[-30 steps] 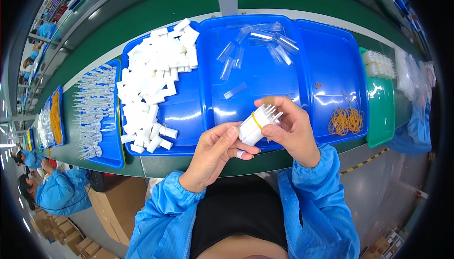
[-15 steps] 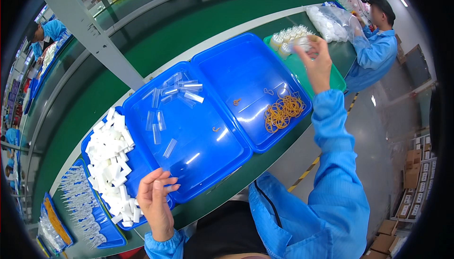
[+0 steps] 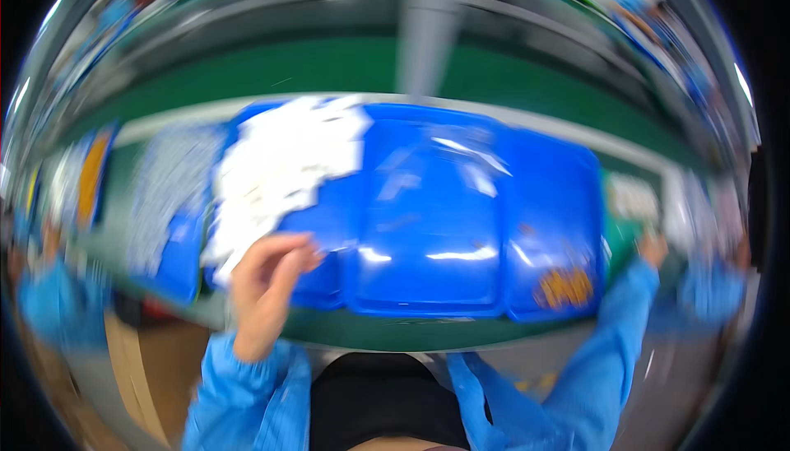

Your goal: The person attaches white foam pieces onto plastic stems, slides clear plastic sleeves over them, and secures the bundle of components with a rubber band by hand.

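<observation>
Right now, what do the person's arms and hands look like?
Both arms wear loose, bright blue work-coat sleeves with gathered cuffs at the wrists. The left hand is bare, with no glove. The right hand also looks bare, though it is small and blurred. The picture is too smeared to show markings.

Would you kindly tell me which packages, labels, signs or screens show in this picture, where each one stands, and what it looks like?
The picture is heavily motion-blurred; no label, sign or screen can be made out.
Cardboard box: lower left, below the bench edge, beside the left hand; brown, flat-sided.
Possible clear bags: far right, past the blue trays, above the right hand; pale and too blurred to confirm.
</observation>
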`<action>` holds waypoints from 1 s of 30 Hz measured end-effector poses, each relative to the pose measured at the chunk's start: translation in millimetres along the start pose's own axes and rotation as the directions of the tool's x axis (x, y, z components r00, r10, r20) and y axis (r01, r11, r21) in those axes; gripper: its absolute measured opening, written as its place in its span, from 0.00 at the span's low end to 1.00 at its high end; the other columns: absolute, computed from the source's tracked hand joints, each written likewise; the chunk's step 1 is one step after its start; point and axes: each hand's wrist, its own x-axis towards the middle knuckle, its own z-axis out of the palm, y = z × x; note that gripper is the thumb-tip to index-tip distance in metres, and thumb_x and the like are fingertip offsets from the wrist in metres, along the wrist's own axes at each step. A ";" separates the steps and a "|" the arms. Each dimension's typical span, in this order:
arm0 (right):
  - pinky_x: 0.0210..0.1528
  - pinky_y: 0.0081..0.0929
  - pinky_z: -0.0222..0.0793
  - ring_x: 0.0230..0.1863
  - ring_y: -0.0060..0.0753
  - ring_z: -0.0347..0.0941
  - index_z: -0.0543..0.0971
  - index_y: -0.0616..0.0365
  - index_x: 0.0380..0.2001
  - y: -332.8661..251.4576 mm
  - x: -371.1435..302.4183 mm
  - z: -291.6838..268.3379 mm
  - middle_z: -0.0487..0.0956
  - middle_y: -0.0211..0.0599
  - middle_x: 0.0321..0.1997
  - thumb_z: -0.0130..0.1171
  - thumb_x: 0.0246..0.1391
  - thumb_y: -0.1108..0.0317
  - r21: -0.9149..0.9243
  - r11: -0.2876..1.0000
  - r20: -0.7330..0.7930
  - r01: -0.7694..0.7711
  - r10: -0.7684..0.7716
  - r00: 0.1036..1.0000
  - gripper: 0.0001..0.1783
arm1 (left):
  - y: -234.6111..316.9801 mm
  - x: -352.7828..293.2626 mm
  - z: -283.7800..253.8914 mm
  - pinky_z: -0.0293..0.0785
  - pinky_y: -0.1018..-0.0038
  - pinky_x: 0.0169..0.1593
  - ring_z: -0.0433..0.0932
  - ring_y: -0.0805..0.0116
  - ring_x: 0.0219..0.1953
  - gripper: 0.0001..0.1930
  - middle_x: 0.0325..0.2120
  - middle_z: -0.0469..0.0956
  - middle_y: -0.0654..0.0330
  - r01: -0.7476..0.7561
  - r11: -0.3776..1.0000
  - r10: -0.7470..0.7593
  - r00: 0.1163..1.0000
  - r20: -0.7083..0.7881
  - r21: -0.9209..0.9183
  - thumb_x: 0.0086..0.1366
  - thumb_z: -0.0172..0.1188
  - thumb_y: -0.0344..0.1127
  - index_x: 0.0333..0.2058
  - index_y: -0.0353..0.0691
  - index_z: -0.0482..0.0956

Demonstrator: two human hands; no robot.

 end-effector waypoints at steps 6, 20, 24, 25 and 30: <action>0.67 0.42 0.65 0.66 0.58 0.68 0.64 0.75 0.65 111.3 47.1 37.9 0.68 0.66 0.67 0.74 0.52 0.57 0.328 0.944 -0.240 0.035 0.047 0.970 0.47 | -27.2 -23.5 -59.5 0.79 0.75 0.45 0.84 0.67 0.42 0.09 0.42 0.81 0.54 -0.161 0.983 0.177 0.960 -0.216 0.093 0.69 0.59 0.26 0.47 0.31 0.81; 0.54 0.29 0.69 0.50 0.28 0.74 0.76 0.63 0.57 -267.8 -116.9 -215.9 0.79 0.37 0.52 0.55 0.67 0.63 0.880 0.475 0.017 0.007 -0.046 0.999 0.21 | -73.7 17.5 -226.0 0.78 0.62 0.39 0.78 0.55 0.39 0.10 0.34 0.73 0.56 0.159 -0.130 0.386 0.917 -0.098 0.979 0.55 0.67 0.30 0.34 0.39 0.74; 0.44 0.28 0.73 0.39 0.32 0.78 0.83 0.62 0.38 -415.8 -210.4 -260.7 0.83 0.40 0.38 0.65 0.52 0.80 0.843 0.377 0.002 0.383 -0.715 0.699 0.09 | -86.6 25.7 -245.4 0.78 0.62 0.38 0.78 0.55 0.40 0.10 0.34 0.73 0.56 0.150 -0.202 0.367 0.928 -0.067 0.968 0.56 0.63 0.26 0.36 0.40 0.74; 0.42 0.31 0.72 0.37 0.37 0.79 0.84 0.59 0.38 -448.3 -225.7 -272.7 0.83 0.39 0.37 0.67 0.49 0.80 0.784 0.232 -0.104 0.576 -0.865 0.491 0.11 | -90.1 22.0 -251.5 0.78 0.61 0.37 0.78 0.55 0.40 0.11 0.35 0.73 0.56 0.165 -0.222 0.348 0.934 -0.080 0.961 0.57 0.64 0.28 0.38 0.41 0.74; 0.38 0.32 0.67 0.37 0.34 0.75 0.83 0.55 0.40 -563.6 -273.0 -273.6 0.78 0.31 0.35 0.61 0.46 0.75 0.638 -0.326 -0.427 0.698 -0.904 -0.032 0.14 | -70.7 11.8 -229.6 0.78 0.62 0.36 0.80 0.54 0.39 0.09 0.35 0.76 0.55 0.099 -0.081 0.396 0.916 -0.059 0.992 0.58 0.63 0.28 0.38 0.40 0.75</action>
